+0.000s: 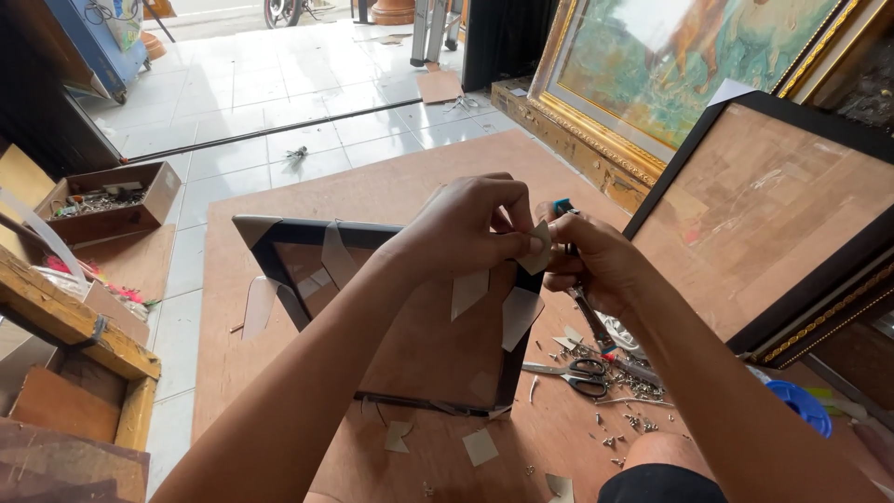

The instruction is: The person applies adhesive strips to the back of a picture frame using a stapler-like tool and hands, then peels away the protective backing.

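A small black picture frame (279, 251) lies back-side up on a brown board (372, 186), with grey tape pieces stuck at its corners and edges. Above its right edge, my left hand (470, 228) pinches a small grey tape piece (535, 251) between thumb and fingers. My right hand (591, 261) meets it there, also touching the piece, while gripping a slim tool with a blue end (563, 207) whose metal shaft points down toward the board.
Scissors (582, 373), scattered small screws (624, 428) and tape scraps (480, 447) lie on the board. A large black frame (773, 224) leans at right, a gilt-framed painting (652, 74) behind it. A box of hardware (107, 200) and wooden pieces sit at left.
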